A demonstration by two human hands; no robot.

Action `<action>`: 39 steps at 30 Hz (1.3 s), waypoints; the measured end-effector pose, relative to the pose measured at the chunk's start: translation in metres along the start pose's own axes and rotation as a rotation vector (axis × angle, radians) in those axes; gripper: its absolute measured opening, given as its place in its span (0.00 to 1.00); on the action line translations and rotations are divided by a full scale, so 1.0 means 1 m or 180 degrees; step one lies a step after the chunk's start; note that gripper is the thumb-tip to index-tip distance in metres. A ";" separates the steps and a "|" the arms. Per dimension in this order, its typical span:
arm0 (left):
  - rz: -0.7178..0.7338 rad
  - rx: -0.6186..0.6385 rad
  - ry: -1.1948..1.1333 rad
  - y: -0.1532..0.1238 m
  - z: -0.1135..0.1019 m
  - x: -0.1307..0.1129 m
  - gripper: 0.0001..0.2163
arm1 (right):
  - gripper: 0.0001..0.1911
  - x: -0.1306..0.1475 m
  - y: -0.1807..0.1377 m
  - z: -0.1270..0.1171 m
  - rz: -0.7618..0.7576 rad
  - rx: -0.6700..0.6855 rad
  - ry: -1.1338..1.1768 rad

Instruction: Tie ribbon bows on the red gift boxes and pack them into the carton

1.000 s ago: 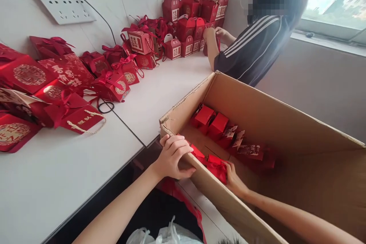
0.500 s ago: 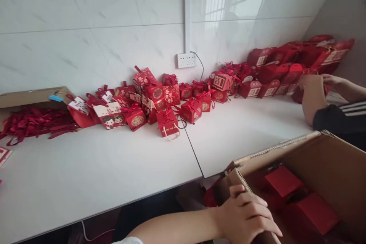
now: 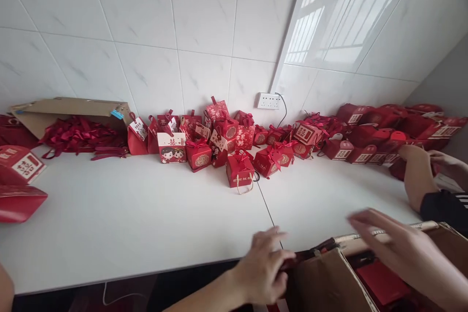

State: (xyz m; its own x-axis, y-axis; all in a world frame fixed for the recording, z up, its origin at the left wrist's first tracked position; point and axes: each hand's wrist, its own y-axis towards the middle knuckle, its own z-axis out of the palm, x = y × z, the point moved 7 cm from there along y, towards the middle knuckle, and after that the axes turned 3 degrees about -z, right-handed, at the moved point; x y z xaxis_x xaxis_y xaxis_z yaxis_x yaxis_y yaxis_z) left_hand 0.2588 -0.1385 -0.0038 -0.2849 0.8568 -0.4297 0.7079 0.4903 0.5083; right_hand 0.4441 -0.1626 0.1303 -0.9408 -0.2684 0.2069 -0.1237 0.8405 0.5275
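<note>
My left hand [image 3: 263, 267] grips the near corner of the big cardboard box [image 3: 329, 282] at the table's front edge, fingers curled on its rim. My right hand [image 3: 395, 246] hovers above the box's top edge, smeared by motion, fingers stretched out with nothing in them. Red flat boxes [image 3: 382, 282] lie inside the box. Many small red gift boxes [image 3: 239, 170] with ribbons stand in a row along the wall on the white table [image 3: 139, 224].
Another person's hands [image 3: 420, 173] work at red boxes on the right. A flattened carton with red ribbons [image 3: 78, 131] lies at the back left. Red boxes [image 3: 18, 185] sit at the left edge. A wall socket [image 3: 268, 101] has a black cable.
The view has swung up and left from the box to the table and wall. My right hand has come out of the box and moved above its rim; my left hand stays on the corner.
</note>
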 end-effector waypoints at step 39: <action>-0.3131 -0.0501 -0.0820 -0.132 -0.198 0.096 0.15 | 0.18 0.252 0.030 0.163 -0.1149 -0.0063 0.1166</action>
State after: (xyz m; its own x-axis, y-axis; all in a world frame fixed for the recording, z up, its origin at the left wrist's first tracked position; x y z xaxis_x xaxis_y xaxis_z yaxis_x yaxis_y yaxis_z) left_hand 0.0100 -0.0895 0.0361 -0.5324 0.0136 -0.8464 0.1381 0.9879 -0.0710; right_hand 0.1518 -0.1284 0.0640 -0.6665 -0.6901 0.2820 -0.4110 0.6557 0.6334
